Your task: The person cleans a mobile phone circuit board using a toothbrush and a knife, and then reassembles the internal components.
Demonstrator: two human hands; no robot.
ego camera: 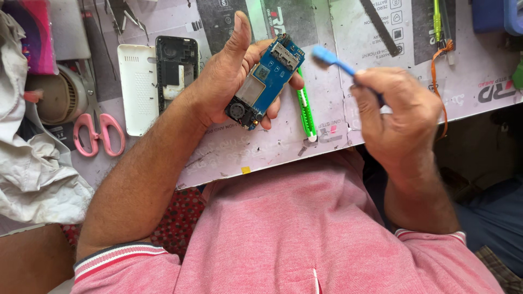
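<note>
Board: a blue circuit board (264, 81) lay in the left hand (229, 81), tilted, its dark speaker end toward the palm's heel and its slotted end up by the fingertips.
Left hand: it was closed around the board, fingers behind and under it, thumb raised straight up beside the board's left edge.
Brush: a blue brush (331, 60) stuck out of the right hand (397, 114), its head just right of the board's top end, not touching it; blurred.
Right hand: it was closed in a fist on the brush handle, to the right of the left hand and apart from it.
Green tool: a green stick-like tool (306, 109) lay on the tabletop (245, 152) under and between the two hands.
Frame: a black phone frame (175, 68) lay just left of the left hand.
Cover: a white cover (137, 87) lay beside the frame, farther left.
Scissors: pink scissors (98, 130) lay well left of the left hand, beyond the cover.
Cloth: a white cloth (32, 169) lay past the scissors, at the far left.
</note>
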